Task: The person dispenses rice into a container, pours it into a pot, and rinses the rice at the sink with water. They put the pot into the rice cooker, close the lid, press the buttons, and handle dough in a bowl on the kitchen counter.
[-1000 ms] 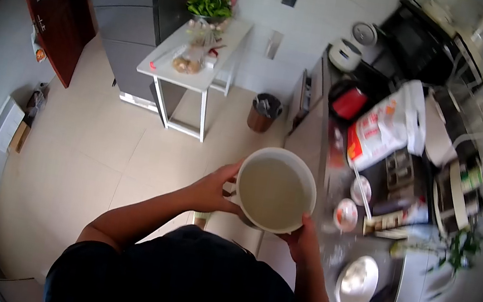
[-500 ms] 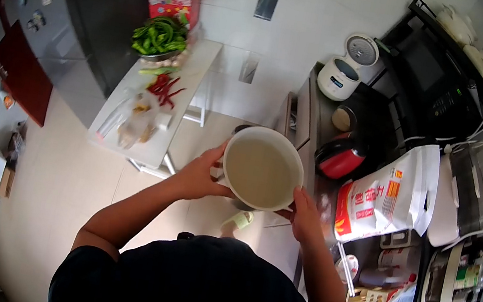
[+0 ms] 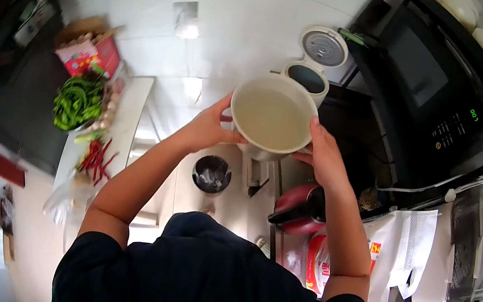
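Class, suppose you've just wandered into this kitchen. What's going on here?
A person is holding up a pale pot of cloudy liquid, the right hand and left hand on opposite sides. In this view the pot partly overlaps a rice cooker whose lid is open. Off to the left, green peppers and red chillies are by the wall.

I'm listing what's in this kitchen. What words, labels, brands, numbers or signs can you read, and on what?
Nothing reads with certainty.
Microwave: green digits and button labels, too small.
White bag: red-and-yellow label, partly hidden, characters unclear.
Pink box: print blurred.
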Available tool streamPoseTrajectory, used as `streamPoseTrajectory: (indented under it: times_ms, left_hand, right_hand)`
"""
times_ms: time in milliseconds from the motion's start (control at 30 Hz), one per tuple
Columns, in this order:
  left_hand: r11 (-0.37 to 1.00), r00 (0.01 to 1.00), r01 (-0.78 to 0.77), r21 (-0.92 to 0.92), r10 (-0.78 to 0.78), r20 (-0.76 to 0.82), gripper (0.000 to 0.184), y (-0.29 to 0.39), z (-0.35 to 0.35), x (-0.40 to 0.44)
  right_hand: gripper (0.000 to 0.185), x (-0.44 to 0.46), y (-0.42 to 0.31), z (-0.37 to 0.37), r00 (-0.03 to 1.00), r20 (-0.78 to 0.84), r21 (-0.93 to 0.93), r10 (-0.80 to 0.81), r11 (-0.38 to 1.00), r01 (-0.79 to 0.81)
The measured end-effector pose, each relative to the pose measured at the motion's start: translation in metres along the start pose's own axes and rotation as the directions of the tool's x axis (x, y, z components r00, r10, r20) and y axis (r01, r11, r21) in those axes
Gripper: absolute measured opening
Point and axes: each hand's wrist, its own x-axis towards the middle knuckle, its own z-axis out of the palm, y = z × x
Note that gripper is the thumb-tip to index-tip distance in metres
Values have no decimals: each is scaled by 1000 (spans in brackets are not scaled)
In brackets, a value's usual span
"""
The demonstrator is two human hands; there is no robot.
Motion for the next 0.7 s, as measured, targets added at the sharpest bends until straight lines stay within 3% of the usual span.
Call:
streamPoseTrajectory:
  times_ms: [333,500,700]
  left_hand:
    - [990,951,-60,-129,96,295,96,-24,-21,255]
    - [971,901,-195,-137,232,366,91,-53,-18,336]
    - [988,917,-61,-144,113,384,94,-93,-17,379]
  right_hand:
    - [65,174,-30,-72,963,-269,47,-4,999,17]
    - [67,243,-10,-102,933,-357,129,49,992,-2]
    - [68,289,15,-115,903,-409,155,134,985,-76]
